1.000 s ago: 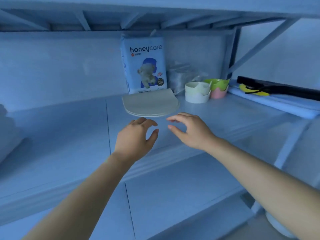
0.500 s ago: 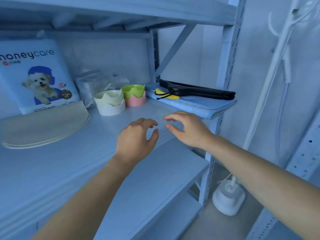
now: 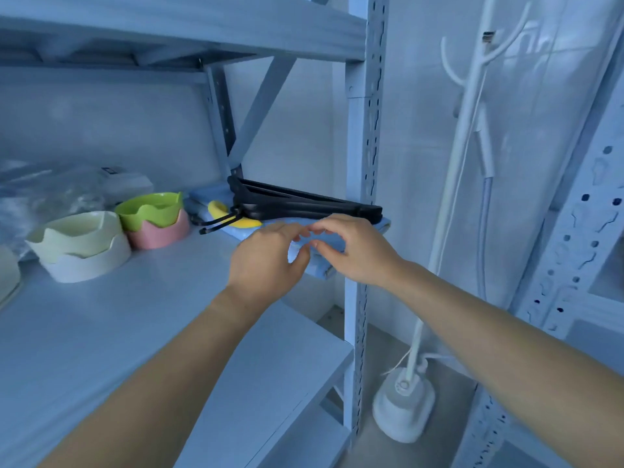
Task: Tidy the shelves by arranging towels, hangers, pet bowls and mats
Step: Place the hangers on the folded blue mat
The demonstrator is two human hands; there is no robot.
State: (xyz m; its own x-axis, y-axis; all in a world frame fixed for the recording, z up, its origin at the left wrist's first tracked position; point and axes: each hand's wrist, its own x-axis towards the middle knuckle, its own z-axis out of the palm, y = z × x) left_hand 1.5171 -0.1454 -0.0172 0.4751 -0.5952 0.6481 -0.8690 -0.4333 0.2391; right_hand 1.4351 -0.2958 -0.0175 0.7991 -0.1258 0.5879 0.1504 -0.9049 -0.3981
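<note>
1. Both my hands are at the right end of the shelf, right by the front post of the rack.
2. My left hand and right hand are close together, fingertips nearly meeting. The fingers are loosely curved, with the thumbs apart from them. Neither is clamped on anything.
3. They're at the front edge of the folded blue towel. I can't tell if they're actually touching it.
4. The towel lies flat at the shelf's right end, and its corner sticks out a bit past the shelf edge.
5. A stack of black hangers lies on top of the towel, hooks pointing left. There's a yellow curved thing tucked beside them, no idea what it is.
6. Left of the towel are the pet bowls with wavy rims: a green bowl nested in a pink bowl, and nearer to me a cream bowl nested in a white bowl.
7. There's a crinkly plastic bag behind the bowls.
8. A white coat stand is on the floor to the right of the rack.
</note>
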